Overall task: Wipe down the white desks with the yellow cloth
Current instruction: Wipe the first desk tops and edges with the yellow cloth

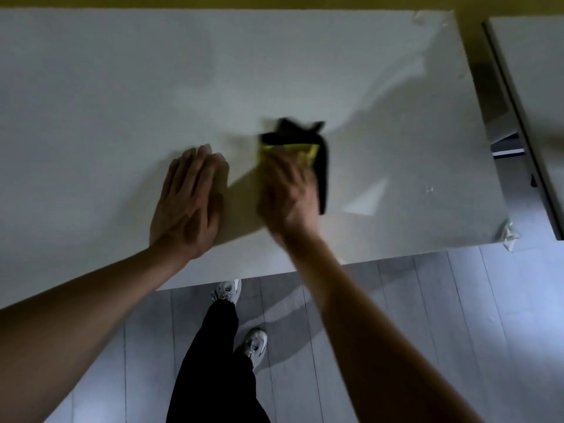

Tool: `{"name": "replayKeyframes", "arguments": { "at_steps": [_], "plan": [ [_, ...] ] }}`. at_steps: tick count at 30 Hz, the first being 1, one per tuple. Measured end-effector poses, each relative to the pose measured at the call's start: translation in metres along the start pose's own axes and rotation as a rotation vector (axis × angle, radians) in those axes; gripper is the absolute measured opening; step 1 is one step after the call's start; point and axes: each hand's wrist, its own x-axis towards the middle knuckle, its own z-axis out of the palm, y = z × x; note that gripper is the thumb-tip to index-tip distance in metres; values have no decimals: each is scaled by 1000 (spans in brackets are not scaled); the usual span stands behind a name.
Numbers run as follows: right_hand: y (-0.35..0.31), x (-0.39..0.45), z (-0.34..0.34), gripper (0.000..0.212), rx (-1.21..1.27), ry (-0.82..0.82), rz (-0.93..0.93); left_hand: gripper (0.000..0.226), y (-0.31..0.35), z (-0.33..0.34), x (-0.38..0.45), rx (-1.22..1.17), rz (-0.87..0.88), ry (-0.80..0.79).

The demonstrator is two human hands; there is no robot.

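Left of centre, the left hand (187, 199) lies flat, fingers straight, on the broad white desk top (91, 87). Just right, the blurred right hand (288, 190) presses the folded yellow cloth (290, 151), which shows beyond its fingertips; their curl is unclear.

White desk (122, 87) fills most of view, top dim and glossy. Left hand (186, 199) lies flat on it near centre, fingers straight toward 12 o'clock. At its 3 o'clock, just beside, yellow cloth (293, 151) on the top under the right hand (287, 193); blurred. Second white desk (537, 71) at far 3 o'clock, apart. Grey plank floor (427, 300) at 6 o'clock.
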Motion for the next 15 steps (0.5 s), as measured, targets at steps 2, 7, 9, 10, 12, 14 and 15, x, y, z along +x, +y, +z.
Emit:
{"name": "replayKeyframes", "arguments": {
  "at_steps": [2,7,9,10,12,14,15],
  "plan": [
    [-21,1,13,46,18,-83,-110,65,2,-2,-1,-10,-13,-10],
    [22,19,-5,37,6,-59,-195,63,-2,-1,2,9,3,8],
    [58,27,-23,33,-29,71,-59,62,-4,2,2,11,-6,5],
    [78,31,-33,38,-75,120,24,62,-4,3,2,13,-14,7],
    [109,39,-51,53,-146,127,200,62,-4,6,2,19,-17,9],
    [123,45,-59,59,-167,100,329,62,-4,7,3,18,-22,12],
    [122,46,-57,61,-168,105,360,62,-5,7,3,17,-28,16]
  ]
}}
